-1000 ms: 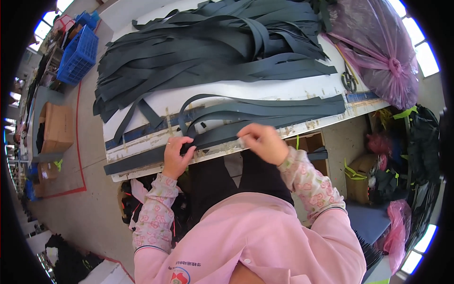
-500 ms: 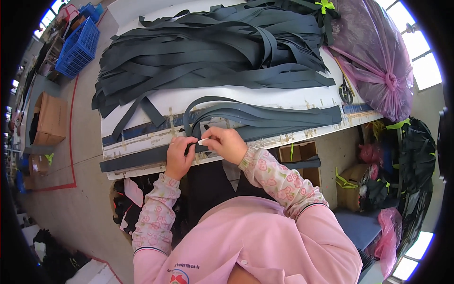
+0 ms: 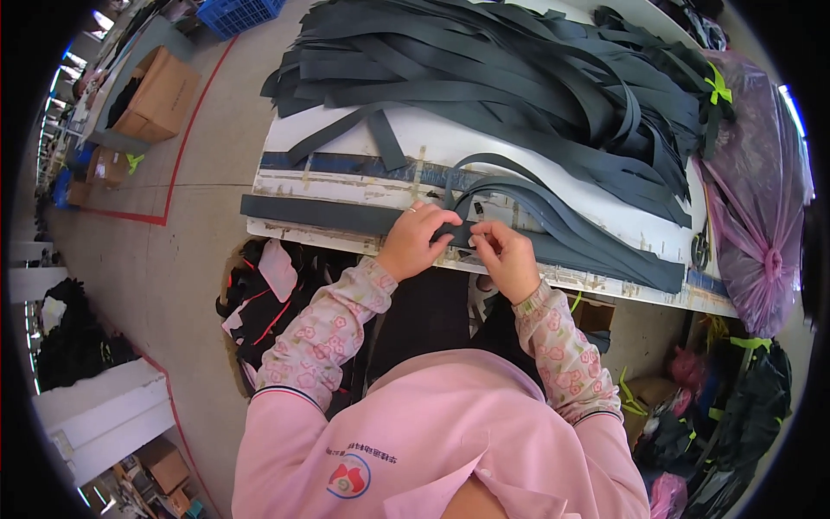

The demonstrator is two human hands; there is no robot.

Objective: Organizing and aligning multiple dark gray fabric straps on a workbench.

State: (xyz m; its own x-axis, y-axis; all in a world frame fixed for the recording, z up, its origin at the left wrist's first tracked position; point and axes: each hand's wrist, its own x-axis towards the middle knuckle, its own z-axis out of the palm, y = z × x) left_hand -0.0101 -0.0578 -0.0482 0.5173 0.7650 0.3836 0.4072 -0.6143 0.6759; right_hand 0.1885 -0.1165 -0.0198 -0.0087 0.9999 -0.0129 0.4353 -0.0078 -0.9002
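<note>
Dark strip [image 3: 324,214] | left fingers [image 3: 437,217] parted | right fingers [image 3: 494,231] gripping white bit [image 3: 473,241] | both newly apart

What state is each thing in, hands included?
left hand: at the flat strap, thumb and forefinger apart
right hand: pinching a small white piece
flat strap: laid straight along the table edge
near straps: bent in an arch
dark grey strap pile: loose, tangled
pink plastic bag: bulging, knotted
scissors: lying down, blades unclear
cardboard box: open, dark contents
</note>
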